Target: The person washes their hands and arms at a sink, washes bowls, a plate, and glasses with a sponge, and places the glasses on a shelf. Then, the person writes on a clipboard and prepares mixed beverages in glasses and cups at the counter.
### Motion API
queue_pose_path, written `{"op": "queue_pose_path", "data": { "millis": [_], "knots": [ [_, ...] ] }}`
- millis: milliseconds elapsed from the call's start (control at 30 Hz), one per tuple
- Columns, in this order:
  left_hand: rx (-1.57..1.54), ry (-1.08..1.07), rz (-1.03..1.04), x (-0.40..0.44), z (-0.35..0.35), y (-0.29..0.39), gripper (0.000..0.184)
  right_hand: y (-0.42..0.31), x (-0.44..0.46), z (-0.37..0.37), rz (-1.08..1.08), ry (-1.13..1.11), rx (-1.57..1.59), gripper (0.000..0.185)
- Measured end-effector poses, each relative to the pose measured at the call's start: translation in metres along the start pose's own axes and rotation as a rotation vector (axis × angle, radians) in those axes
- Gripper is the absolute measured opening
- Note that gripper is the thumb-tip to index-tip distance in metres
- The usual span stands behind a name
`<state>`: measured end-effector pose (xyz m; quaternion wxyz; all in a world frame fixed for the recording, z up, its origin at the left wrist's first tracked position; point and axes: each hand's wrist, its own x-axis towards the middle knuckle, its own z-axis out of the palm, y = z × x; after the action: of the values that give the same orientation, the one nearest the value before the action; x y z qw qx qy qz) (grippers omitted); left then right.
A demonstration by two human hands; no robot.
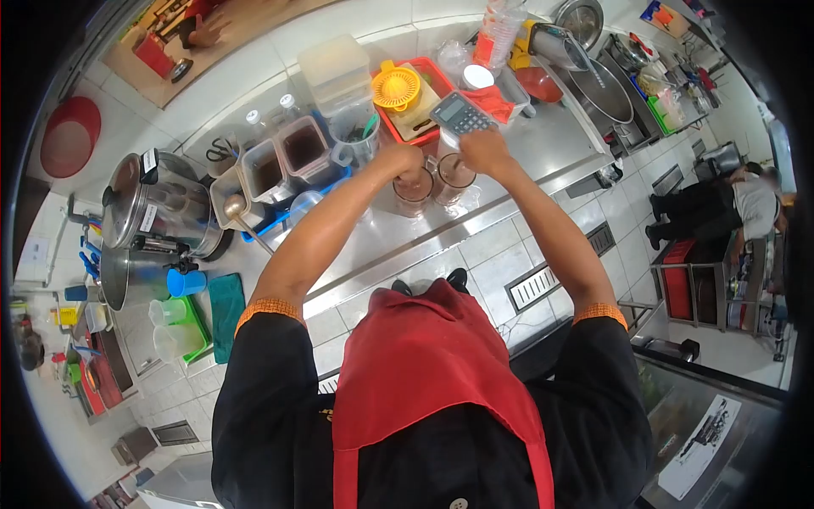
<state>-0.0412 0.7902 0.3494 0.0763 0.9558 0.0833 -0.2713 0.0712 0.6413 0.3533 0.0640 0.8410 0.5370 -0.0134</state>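
Observation:
Two glass mugs with a brownish drink stand side by side on the steel counter. Over the left mug (pixel 413 197) is my left hand (pixel 400 161), its fingers closed at the mouth of the glass; what they hold is too small to make out. My right hand (pixel 483 150) is closed above the right mug (pixel 456 180), where a thin dark utensil seems to stand in the drink. Just beyond my right hand lies a grey calculator (pixel 460 113). A clear pitcher (pixel 354 136) with a green-handled item stands left of my left hand.
A red tray (pixel 387 121) holds a yellow juicer (pixel 397 88). Containers of dark liquid (pixel 303 147), a ladle (pixel 237 208) and a large steel pot (pixel 136 199) are at the left. A blender (pixel 551 42) lies at the back right. Another person (pixel 721 208) stands far right.

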Motion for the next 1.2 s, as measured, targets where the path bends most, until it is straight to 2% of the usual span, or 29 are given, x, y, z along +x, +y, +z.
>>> {"op": "queue_pose_path", "data": {
  "millis": [33,67,100,133,267,333,367,400,467,500,533,600,667,700,767,800,867,933,967,1000,1033,1067,1100,1133,1167,1200],
  "knots": [
    [0.065,-0.211,0.101,0.005,0.001,0.000,0.023,0.000,-0.003,-0.002,-0.008,0.005,0.000,0.022],
    [0.064,-0.211,0.093,0.007,0.005,-0.002,0.023,0.000,-0.012,-0.003,-0.028,-0.096,0.006,0.022],
    [-0.038,0.065,0.028,0.004,0.006,-0.001,0.023,-0.001,-0.017,-0.004,-0.047,-0.200,0.012,0.022],
    [-0.138,0.341,-0.035,0.002,0.008,0.001,0.023,-0.005,-0.013,-0.003,-0.049,-0.200,0.015,0.022],
    [-0.168,0.293,-0.120,-0.019,0.000,0.002,0.025,0.000,0.001,0.010,-0.040,-0.046,0.026,0.023],
    [0.043,-0.195,0.104,-0.010,0.000,0.007,0.021,-0.002,-0.001,-0.001,-0.040,0.000,0.013,0.022],
    [0.041,-0.197,0.100,-0.007,0.002,0.007,0.021,-0.004,-0.006,-0.003,-0.087,-0.101,0.088,0.023],
    [-0.090,0.059,0.070,-0.005,0.005,0.007,0.019,-0.009,-0.011,-0.009,-0.136,-0.206,0.163,0.023],
    [-0.239,0.499,-0.032,0.021,0.019,-0.003,0.018,-0.011,-0.006,-0.014,-0.128,-0.167,0.113,0.023],
    [-0.239,0.502,-0.043,0.014,0.019,-0.007,0.018,-0.011,0.003,-0.017,-0.111,-0.110,0.060,0.024],
    [-0.195,0.447,-0.071,0.001,0.015,-0.011,0.017,-0.002,0.006,-0.010,-0.064,-0.004,0.025,0.024],
    [-0.154,0.396,-0.101,-0.014,0.004,-0.007,0.017,0.010,-0.004,0.004,-0.052,-0.068,0.025,0.021],
    [-0.180,-0.227,-0.058,-0.020,-0.001,0.004,0.017,0.004,-0.020,0.003,-0.037,-0.139,0.028,0.018],
    [-0.182,-0.226,-0.060,-0.023,0.012,0.005,0.017,-0.003,-0.027,-0.009,-0.100,-0.046,0.013,0.015],
    [-0.230,0.350,0.052,-0.030,0.047,0.004,0.017,-0.005,-0.052,-0.042,-0.183,0.086,-0.030,0.011],
    [-0.225,0.352,0.053,-0.038,0.049,0.002,0.017,0.000,-0.070,-0.054,-0.199,0.124,-0.054,0.012],
    [-0.308,0.432,-0.079,-0.062,0.053,0.002,0.019,0.017,-0.108,-0.049,-0.273,0.217,-0.078,0.010],
    [-0.309,0.492,-0.061,-0.087,0.034,0.005,0.019,0.014,-0.144,-0.034,-0.189,0.385,0.060,0.006],
    [-0.307,0.557,-0.044,-0.102,0.025,0.005,0.022,0.006,-0.159,-0.014,-0.114,0.494,0.110,0.004],
    [-0.293,0.565,-0.050,-0.116,0.018,0.009,0.021,0.003,-0.174,0.021,-0.021,0.488,0.193,0.010],
    [-0.275,0.581,-0.068,-0.129,0.012,0.012,0.019,0.000,-0.177,0.071,-0.024,0.721,0.273,0.014],
    [-0.232,0.617,-0.066,-0.141,0.013,0.014,0.017,-0.010,-0.181,0.096,0.032,0.761,0.273,0.010],
    [-0.193,0.651,-0.062,-0.154,0.016,0.019,0.015,-0.016,-0.187,0.125,0.149,0.664,0.235,0.010],
    [-0.193,0.667,-0.081,-0.169,0.016,0.025,0.013,-0.020,-0.192,0.145,0.290,0.442,0.266,0.011],
    [-0.194,0.681,-0.097,-0.183,0.019,0.033,0.012,-0.030,-0.189,0.147,0.312,0.547,0.455,0.015],
    [-0.234,0.832,-0.102,-0.183,0.054,0.044,0.013,-0.039,-0.188,0.137,0.358,0.597,0.633,0.017]
  ]
}}
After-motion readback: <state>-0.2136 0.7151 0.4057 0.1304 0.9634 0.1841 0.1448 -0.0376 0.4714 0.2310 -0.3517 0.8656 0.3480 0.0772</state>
